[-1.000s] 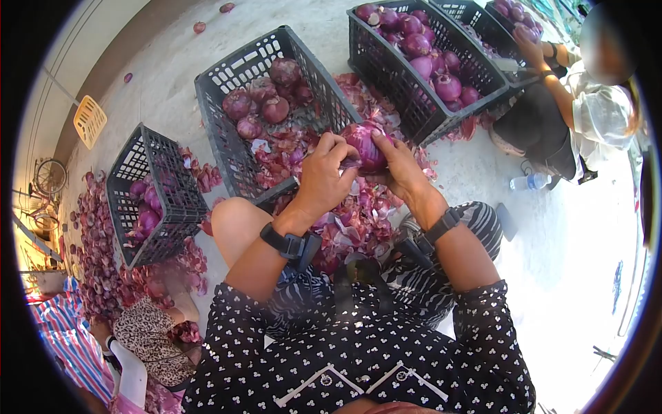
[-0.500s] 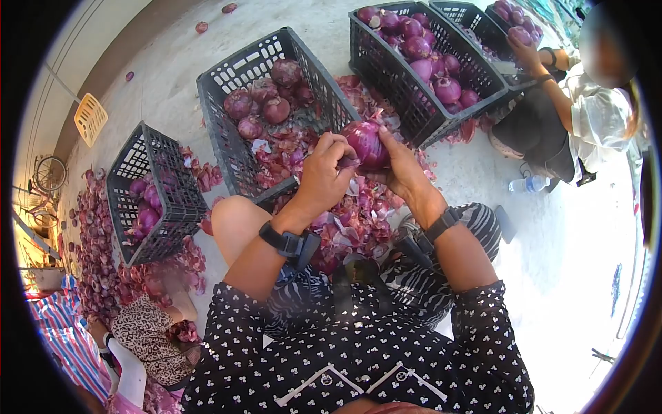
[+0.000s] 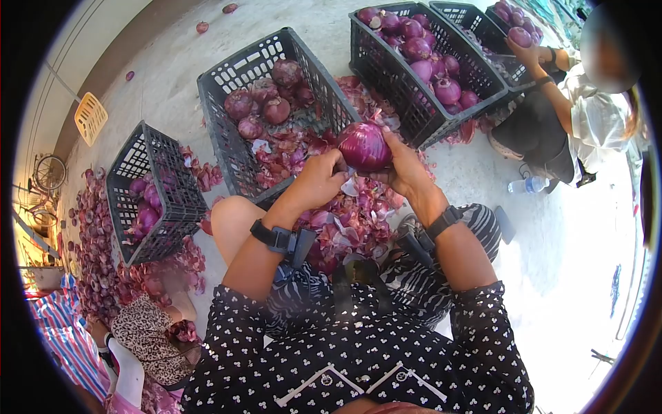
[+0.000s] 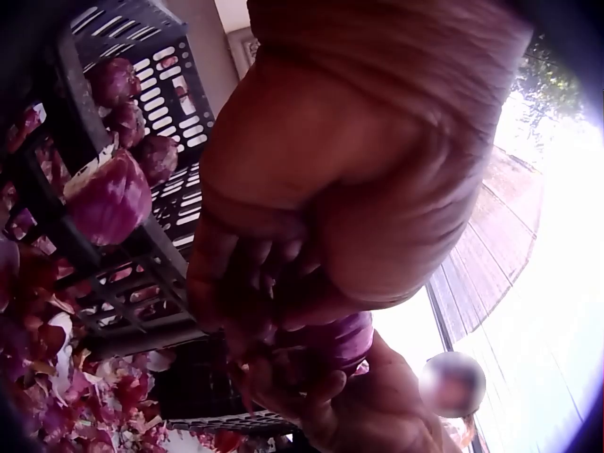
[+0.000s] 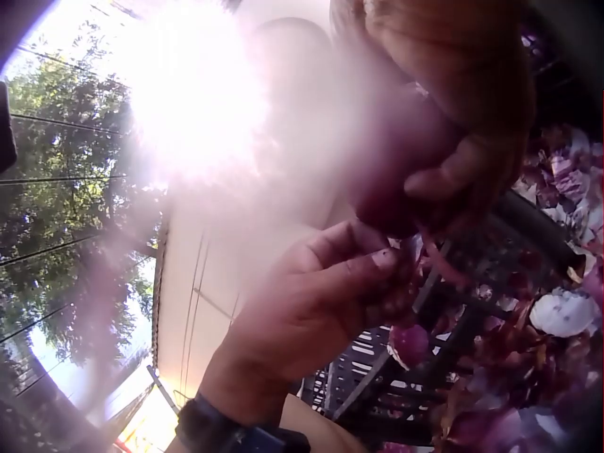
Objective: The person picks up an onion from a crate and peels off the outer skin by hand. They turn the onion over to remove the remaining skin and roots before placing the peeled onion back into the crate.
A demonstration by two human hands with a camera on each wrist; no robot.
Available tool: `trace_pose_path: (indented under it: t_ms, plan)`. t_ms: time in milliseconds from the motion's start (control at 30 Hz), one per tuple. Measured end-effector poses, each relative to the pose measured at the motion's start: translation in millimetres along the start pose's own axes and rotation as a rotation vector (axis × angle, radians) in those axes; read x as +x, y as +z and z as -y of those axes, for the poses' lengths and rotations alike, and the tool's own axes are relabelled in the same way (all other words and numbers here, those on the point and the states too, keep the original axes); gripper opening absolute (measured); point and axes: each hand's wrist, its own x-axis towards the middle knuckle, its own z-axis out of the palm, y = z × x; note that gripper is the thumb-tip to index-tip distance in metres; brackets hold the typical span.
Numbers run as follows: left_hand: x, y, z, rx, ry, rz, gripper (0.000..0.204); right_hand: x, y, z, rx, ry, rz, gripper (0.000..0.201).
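My right hand (image 3: 412, 172) holds a large purple onion (image 3: 364, 146) from its right side, thumb on top. Curled at the onion's lower left is my left hand (image 3: 318, 181), its thumb and fingertips pinching a loose bit of skin. In the right wrist view, a thin skin strip (image 5: 442, 264) hangs beside the left hand (image 5: 288, 326), under the onion (image 5: 392, 175) that the right hand (image 5: 462, 104) grips. The left hand (image 4: 349, 160) hides much of the onion (image 4: 335, 342) in the left wrist view. Peeled skins (image 3: 355, 224) lie heaped below both hands.
A black crate (image 3: 210, 117) with onions and skins stands ahead; another crate (image 3: 431, 121) full of onions is to its right. A smaller crate (image 3: 165, 228) stands at left. Another person (image 3: 586, 103) sits at the right near a bottle (image 3: 529, 184). Someone (image 3: 148, 338) is at lower left.
The left hand has moved slightly down and left, uncovering more of the onion. The onion has turned in the right hand. At the upper right, the other person's hand has raised an onion.
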Motion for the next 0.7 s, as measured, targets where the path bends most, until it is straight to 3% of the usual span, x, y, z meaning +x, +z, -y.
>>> trace_pose_path:
  t_ms: [167,233,267,467,700]
  plan:
    - [-2,4,-5,-0.012,-0.067,-0.014,0.013,-7,7,-7,0.043,-0.076,0.025,0.052]
    - [-3,9,1,0.025,0.021,-0.065,0.014,-15,19,-15,-0.219,-0.325,-0.264,0.079]
    - [-3,12,5,0.024,0.017,-0.071,0.014,-7,11,-21,-0.246,-0.349,-0.225,0.100]
    - [3,10,1,-0.023,0.009,-0.013,0.016,-14,8,-4,-0.140,-0.199,-0.137,0.092]
    - [4,7,12,0.214,-0.016,0.111,0.016,-6,-4,-5,-0.122,-0.209,-0.097,0.075]
